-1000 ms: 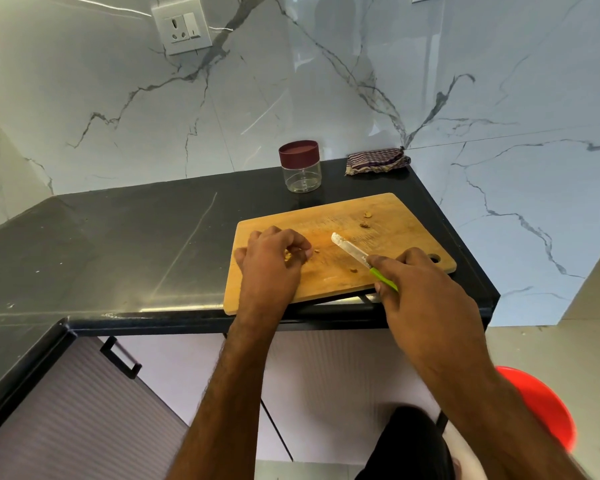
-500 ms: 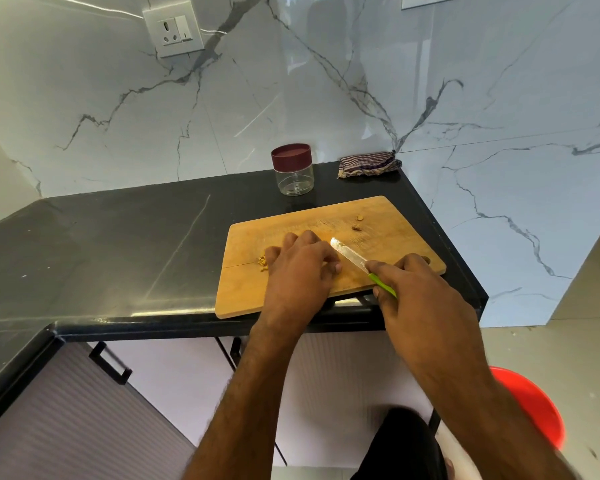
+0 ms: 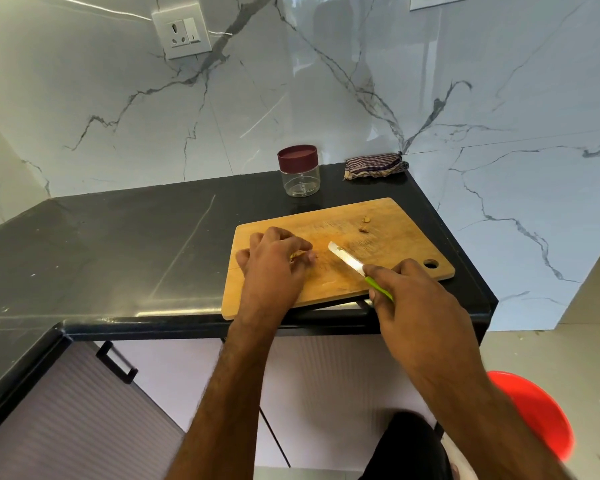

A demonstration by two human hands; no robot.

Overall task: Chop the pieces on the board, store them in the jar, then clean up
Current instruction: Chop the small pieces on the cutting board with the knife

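— Pieces (image 3: 298, 255), where are they?

— A small yellowish clump sits under the curled fingertips of the left hand (image 3: 274, 263), on the left half of the cutting board (image 3: 392, 254). Two more bits (image 3: 364, 225) lie apart, toward the board's far right corner.

— Is that left hand gripping them?

— Its fingers are bent and pinched in around the clump; whether they hold it or only press on it, I cannot tell.

— And the right hand (image 3: 416, 299)?

— Closed around the green handle of a knife (image 3: 347, 259), blade pointing up-left over the board's middle, tip just beside the left fingers.

— The jar (image 3: 299, 171)?

— Clear, maroon lid on, upright near the counter's (image 3: 118, 244) back edge, just beyond the board. A striped cloth (image 3: 374, 166) lies in the far right corner. The board's near edge overhangs the counter's front edge.
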